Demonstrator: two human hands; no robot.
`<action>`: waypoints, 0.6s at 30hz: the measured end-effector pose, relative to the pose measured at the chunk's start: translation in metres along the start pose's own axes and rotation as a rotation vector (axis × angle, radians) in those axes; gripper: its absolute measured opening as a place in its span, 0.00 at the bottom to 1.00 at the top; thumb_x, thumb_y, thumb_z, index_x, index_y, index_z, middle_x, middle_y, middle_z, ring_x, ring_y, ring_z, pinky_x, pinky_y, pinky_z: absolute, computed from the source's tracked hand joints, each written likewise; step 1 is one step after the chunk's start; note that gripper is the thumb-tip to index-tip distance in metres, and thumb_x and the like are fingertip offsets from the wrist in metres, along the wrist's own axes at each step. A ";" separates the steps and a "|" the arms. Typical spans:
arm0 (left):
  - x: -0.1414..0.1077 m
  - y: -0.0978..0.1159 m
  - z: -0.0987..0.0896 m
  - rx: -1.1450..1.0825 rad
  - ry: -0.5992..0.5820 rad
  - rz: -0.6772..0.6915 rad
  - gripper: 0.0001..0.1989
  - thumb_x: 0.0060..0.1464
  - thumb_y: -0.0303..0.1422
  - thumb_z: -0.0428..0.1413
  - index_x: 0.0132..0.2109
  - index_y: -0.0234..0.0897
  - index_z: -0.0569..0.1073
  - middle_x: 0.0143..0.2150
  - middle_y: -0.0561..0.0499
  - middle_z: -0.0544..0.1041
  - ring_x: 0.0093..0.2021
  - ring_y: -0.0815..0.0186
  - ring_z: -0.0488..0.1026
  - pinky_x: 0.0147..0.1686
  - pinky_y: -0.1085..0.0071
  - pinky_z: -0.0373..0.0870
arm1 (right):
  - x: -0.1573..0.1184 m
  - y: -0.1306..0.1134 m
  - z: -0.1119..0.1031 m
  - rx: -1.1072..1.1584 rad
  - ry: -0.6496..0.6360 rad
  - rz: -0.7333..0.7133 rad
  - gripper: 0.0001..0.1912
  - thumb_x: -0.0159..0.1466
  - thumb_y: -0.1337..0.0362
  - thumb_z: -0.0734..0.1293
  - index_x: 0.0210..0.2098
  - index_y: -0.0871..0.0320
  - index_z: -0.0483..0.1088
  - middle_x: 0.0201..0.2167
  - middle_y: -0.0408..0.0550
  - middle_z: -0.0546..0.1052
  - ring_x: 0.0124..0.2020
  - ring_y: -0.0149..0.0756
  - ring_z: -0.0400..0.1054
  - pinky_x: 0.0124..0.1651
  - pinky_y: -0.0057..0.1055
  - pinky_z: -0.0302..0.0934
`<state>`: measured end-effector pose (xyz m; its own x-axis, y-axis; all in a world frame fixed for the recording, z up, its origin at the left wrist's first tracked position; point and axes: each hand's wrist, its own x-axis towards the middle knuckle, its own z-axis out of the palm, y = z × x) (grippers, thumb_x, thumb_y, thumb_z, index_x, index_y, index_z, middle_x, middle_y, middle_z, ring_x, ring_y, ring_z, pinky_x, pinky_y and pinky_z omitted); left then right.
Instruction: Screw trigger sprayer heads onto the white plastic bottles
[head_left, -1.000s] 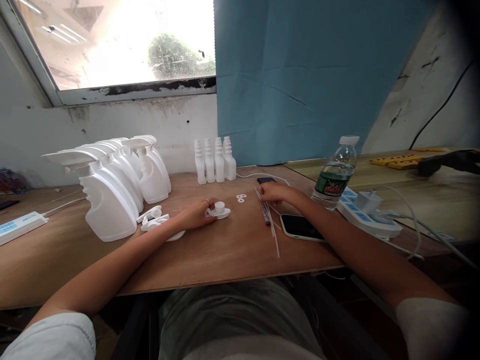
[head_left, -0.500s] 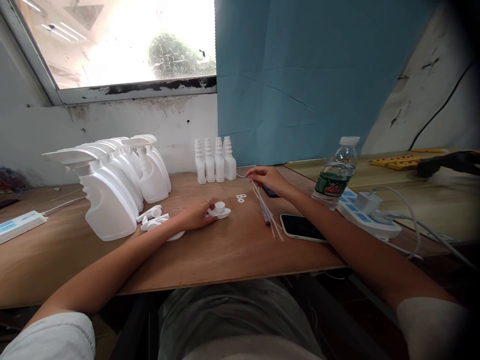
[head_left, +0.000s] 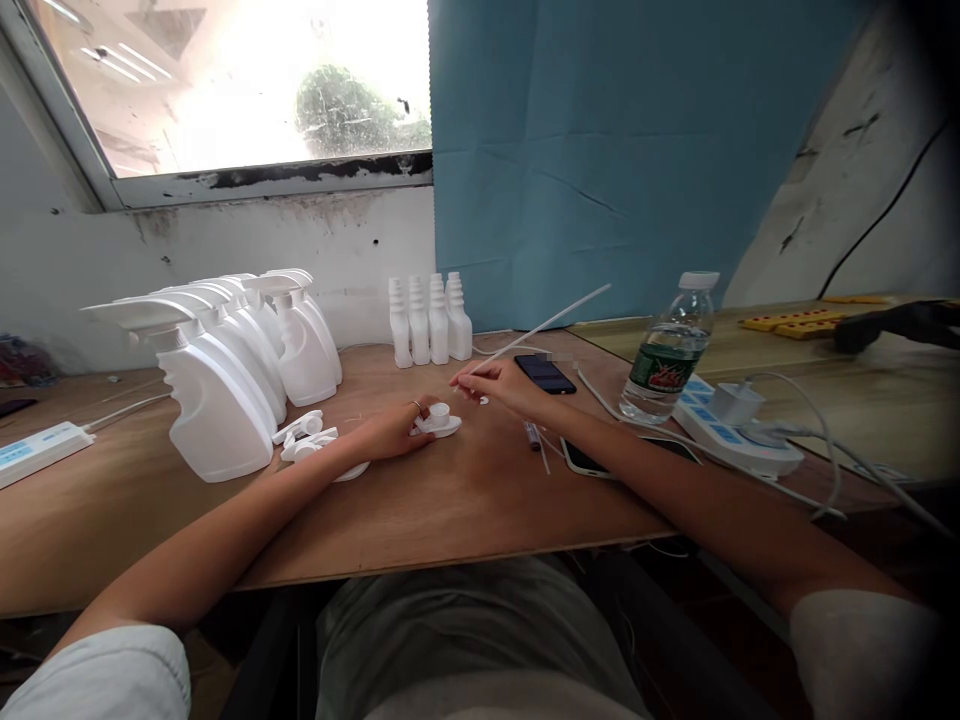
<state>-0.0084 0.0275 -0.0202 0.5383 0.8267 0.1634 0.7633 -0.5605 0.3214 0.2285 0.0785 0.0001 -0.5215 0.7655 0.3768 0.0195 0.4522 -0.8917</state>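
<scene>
Head view: the left hand [head_left: 396, 428] grips a white spray head [head_left: 448, 428] low against the desk [head_left: 442, 510], round collar upward, apparently to keep it steady. Just beyond it, the right hand [head_left: 504, 384] pinches a thin white tube [head_left: 561, 317] near its lower end, presumably to control that tip, the long part slanting up and rightward; loose white parts [head_left: 304, 438] lie by the left wrist, seemingly within reach.
</scene>
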 end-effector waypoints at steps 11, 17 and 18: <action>0.000 0.002 -0.001 -0.027 -0.012 0.006 0.29 0.59 0.41 0.53 0.65 0.40 0.57 0.48 0.45 0.75 0.42 0.58 0.74 0.43 0.63 0.69 | -0.003 0.004 0.023 -0.260 -0.009 -0.108 0.10 0.61 0.58 0.67 0.31 0.60 0.71 0.25 0.45 0.75 0.28 0.33 0.69 0.33 0.29 0.61; -0.001 0.003 -0.001 -0.022 -0.019 -0.005 0.29 0.59 0.40 0.53 0.65 0.42 0.57 0.50 0.46 0.75 0.43 0.57 0.73 0.43 0.63 0.69 | -0.004 0.002 0.023 -0.364 -0.037 -0.163 0.11 0.63 0.58 0.65 0.31 0.60 0.71 0.26 0.45 0.75 0.30 0.33 0.69 0.34 0.28 0.60; -0.002 0.004 -0.002 -0.029 -0.019 -0.003 0.29 0.59 0.40 0.53 0.65 0.42 0.57 0.50 0.46 0.75 0.44 0.57 0.73 0.44 0.63 0.69 | -0.004 0.002 0.023 -0.379 -0.047 -0.177 0.11 0.64 0.58 0.65 0.31 0.60 0.71 0.26 0.45 0.75 0.30 0.33 0.68 0.34 0.28 0.59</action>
<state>-0.0069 0.0241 -0.0174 0.5432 0.8271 0.1445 0.7543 -0.5563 0.3488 0.2106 0.0654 -0.0089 -0.5831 0.6433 0.4961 0.2340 0.7178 -0.6558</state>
